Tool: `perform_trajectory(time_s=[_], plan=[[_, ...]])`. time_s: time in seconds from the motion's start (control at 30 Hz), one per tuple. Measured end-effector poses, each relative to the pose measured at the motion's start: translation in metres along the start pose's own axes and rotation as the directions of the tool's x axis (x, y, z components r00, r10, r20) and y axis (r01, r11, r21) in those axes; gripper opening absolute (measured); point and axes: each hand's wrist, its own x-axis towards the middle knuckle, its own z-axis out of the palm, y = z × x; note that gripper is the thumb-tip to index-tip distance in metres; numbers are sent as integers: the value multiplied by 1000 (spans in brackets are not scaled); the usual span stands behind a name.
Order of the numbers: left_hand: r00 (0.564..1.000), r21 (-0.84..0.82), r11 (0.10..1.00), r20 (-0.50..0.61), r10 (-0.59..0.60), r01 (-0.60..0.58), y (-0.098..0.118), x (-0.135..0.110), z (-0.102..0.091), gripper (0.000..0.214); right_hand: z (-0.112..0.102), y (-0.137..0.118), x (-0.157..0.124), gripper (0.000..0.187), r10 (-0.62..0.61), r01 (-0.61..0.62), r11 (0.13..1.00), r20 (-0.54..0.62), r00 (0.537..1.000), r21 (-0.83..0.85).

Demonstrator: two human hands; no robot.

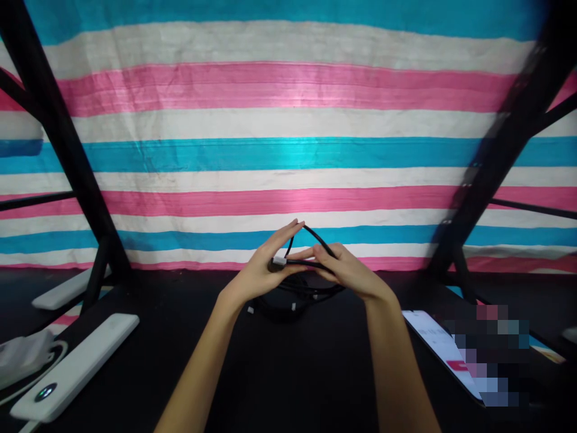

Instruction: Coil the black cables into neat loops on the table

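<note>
My left hand [264, 264] and my right hand [347, 270] meet over the far middle of a black table [288, 373]. Both grip a black cable [315, 237] that arcs up in a loop between them. The left thumb and fingers pinch it near a small white connector [279, 261]. The right fingers close round the cable strands beside it. More coils of the same cable [293, 297] hang below the hands and rest on the table.
A long white power strip [74, 367] with a round button lies at the near left, another white bar [67, 288] behind it. A lit phone [444, 349] lies at the right. Black frame posts [58, 132] stand on both sides before a striped tarpaulin [288, 150].
</note>
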Motion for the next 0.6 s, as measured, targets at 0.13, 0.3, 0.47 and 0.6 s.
perform_trajectory(time_s=[0.13, 0.3, 0.47, 0.6], plan=[[945, -191, 957, -205, -256, 218, 1, 2, -8, 31, -16, 6, 2, 50, 17, 28, 994, -399, 917, 107], [696, -554, 813, -512, -504, 180, -9, 0, -35, 39, -30, 19, 0, 46, 126, -68, 990, -561, 818, 124], [740, -861, 508, -332, -585, 15, -11, -7, -58, 33, -27, 23, 2, 42, 107, -83, 994, -626, 773, 66], [842, -962, 261, -207, -499, -81, -1, -13, -64, 25, -31, 25, 2, 37, 150, -102, 989, -667, 730, 111]])
